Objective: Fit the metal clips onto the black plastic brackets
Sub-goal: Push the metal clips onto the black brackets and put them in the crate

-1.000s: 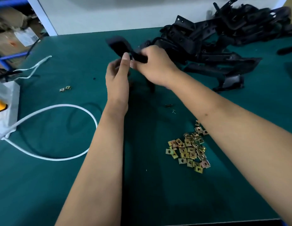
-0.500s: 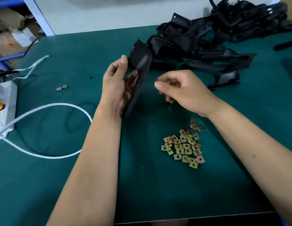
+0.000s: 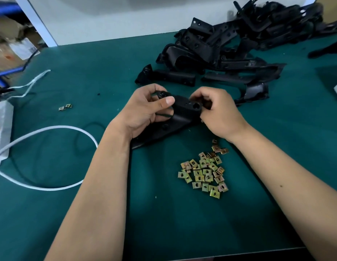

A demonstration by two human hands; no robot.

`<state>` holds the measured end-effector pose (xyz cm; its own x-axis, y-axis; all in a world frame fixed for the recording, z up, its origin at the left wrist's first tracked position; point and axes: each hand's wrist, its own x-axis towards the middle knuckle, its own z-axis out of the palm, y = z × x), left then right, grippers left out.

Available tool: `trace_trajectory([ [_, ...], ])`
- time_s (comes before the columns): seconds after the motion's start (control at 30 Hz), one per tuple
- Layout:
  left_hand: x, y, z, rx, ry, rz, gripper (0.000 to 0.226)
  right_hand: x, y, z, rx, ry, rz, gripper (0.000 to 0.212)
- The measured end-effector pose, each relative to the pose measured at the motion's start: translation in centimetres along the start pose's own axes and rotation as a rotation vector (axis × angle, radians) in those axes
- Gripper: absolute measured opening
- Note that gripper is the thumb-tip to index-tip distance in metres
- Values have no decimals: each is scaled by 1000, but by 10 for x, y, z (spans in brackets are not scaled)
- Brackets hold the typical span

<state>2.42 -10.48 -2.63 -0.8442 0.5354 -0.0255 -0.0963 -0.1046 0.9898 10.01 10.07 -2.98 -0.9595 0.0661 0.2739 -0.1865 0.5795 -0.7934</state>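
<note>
A black plastic bracket [image 3: 184,110] lies across the middle of the green table, held from both ends. My left hand [image 3: 145,110] grips its left end, thumb on top. My right hand [image 3: 218,112] has its fingers curled at the bracket's right end; whether a clip is between them is hidden. Several gold metal clips [image 3: 205,172] lie in a loose pile just in front of my hands. A big heap of black brackets [image 3: 229,44] fills the far right.
Two stray clips [image 3: 65,107] lie at the left. A white cable [image 3: 51,129] loops over the left side to a white box [image 3: 2,129] at the edge. The table's front edge [image 3: 201,258] is near. Shelving with cartons stands far left.
The bracket has come down from upright in my left hand to lying flat across the table. My right hand moved back from beside the clip pile to the bracket's right end.
</note>
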Motion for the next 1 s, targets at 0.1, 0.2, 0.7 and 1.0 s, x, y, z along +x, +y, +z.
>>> trace_trajectory([
  [0.1, 3, -1, 3, 24, 36, 29, 22, 2, 4, 2, 71, 55, 63, 22],
  [0.2, 3, 0, 5, 48, 66, 23, 20, 3, 5, 2, 145, 83, 114, 24],
  [0.7, -6, 4, -5, 40, 15, 13, 13, 4, 8, 1, 440, 118, 207, 12],
  [1.0, -5, 19, -13, -10, 199, 248, 5, 4, 8, 2, 405, 137, 219, 10],
])
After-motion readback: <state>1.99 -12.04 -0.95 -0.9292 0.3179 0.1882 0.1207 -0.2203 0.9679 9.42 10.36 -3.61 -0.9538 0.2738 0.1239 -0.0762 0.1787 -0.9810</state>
